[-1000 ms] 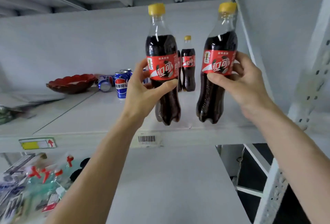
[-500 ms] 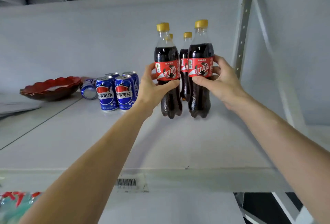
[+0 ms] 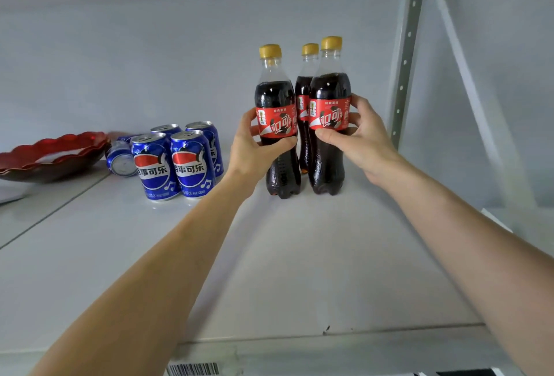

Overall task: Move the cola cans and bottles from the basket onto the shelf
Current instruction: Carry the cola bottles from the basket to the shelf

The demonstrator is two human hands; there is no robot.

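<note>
— Where are the bottles?

— Two clear plastic cola bottles with red labels and yellow caps stand upright on the pale grey shelf board (image 3: 299,255), side by side with a small gap between them. The left-hand front bottle (image 3: 277,123) is gripped by the left hand (image 3: 254,147), thumb across the front just under the label, fingers curled round the far side. The right-hand front bottle (image 3: 329,117) is gripped by the right hand (image 3: 362,138), thumb low on the label, fingers wrapped round its right side.

— Are their bases down on the board?

— They look seated on it; I cannot tell for sure.

— Anything behind them?

— Two more bottles of the same kind. One rear bottle (image 3: 303,99) shows in the gap between the front pair; of the other only a second yellow cap (image 3: 278,51) peeks out behind the left-hand front bottle's cap.

— And the cans?

— Four blue cola cans (image 3: 174,162) stand upright in a tight block to the left of the bottles, near but apart from them. A fifth blue can (image 3: 121,159) lies on its side just left of that block.

— Further out?

— A red scalloped dish (image 3: 51,153) sits at the left edge, a perforated grey metal upright (image 3: 404,54) rises on the right, and a barcode sticker (image 3: 193,369) is on the shelf's front lip.
</note>
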